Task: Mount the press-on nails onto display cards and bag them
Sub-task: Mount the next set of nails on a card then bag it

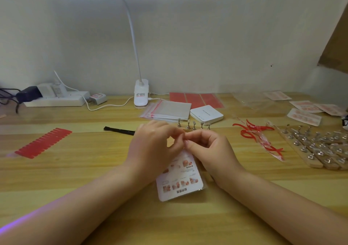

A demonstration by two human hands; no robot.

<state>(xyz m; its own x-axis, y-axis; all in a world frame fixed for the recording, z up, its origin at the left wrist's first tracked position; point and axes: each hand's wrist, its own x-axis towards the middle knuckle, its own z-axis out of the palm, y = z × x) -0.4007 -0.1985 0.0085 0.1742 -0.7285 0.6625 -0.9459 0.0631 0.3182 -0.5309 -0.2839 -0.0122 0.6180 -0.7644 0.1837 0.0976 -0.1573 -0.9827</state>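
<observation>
Fingers of both my hands meet, pinching something tiny, can't tell what. Left hand and right hand sit just above the bagged display card.

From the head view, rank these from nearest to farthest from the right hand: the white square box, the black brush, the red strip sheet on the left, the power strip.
Measured from the right hand:
1. White square box, just beyond the hand, slightly right.
2. Black brush, left of both hands.
3. Red strip sheet, far left on the table.
4. Power strip, back left by the wall.
</observation>
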